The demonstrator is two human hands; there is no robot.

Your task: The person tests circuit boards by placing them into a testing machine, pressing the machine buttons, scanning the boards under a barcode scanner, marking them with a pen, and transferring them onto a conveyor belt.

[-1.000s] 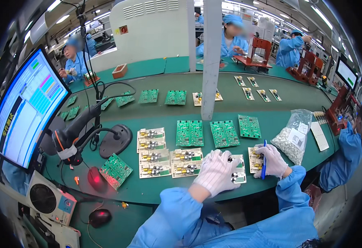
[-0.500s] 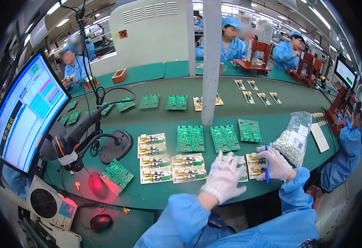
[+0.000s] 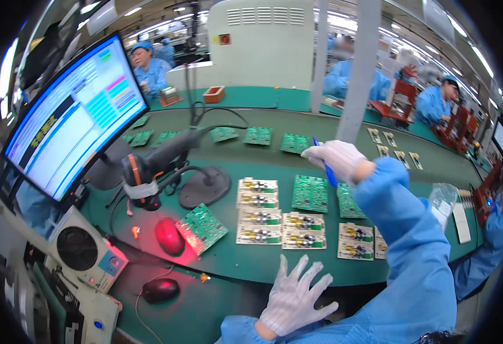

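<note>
My right hand (image 3: 338, 159), in a white striped glove, is closed round a blue pen (image 3: 331, 175) at the far side of the bench, near a green circuit board (image 3: 295, 143) on the dark strip behind. Nearer to me, my left hand (image 3: 298, 295), gloved alike, is spread open and holds nothing, just off the bench's front edge. Cream boards with yellow and black parts lie in front of it: a middle board (image 3: 303, 231) and a right-hand board (image 3: 356, 241). A green board (image 3: 310, 193) lies behind them; my right sleeve partly covers another green board (image 3: 349, 202).
A monitor (image 3: 79, 120) stands at left. Near it are a scanner (image 3: 139, 178) on a stand (image 3: 205, 188), a red-lit mouse (image 3: 170, 235), a dark mouse (image 3: 160, 290) and a fan unit (image 3: 79, 246). A post (image 3: 361, 80) rises beyond the bench. People in blue work across from me.
My right hand has lifted off the cream boards and reached to the far side with the pen. My left hand has drawn back toward me, fingers spreading. The view has turned left.
</note>
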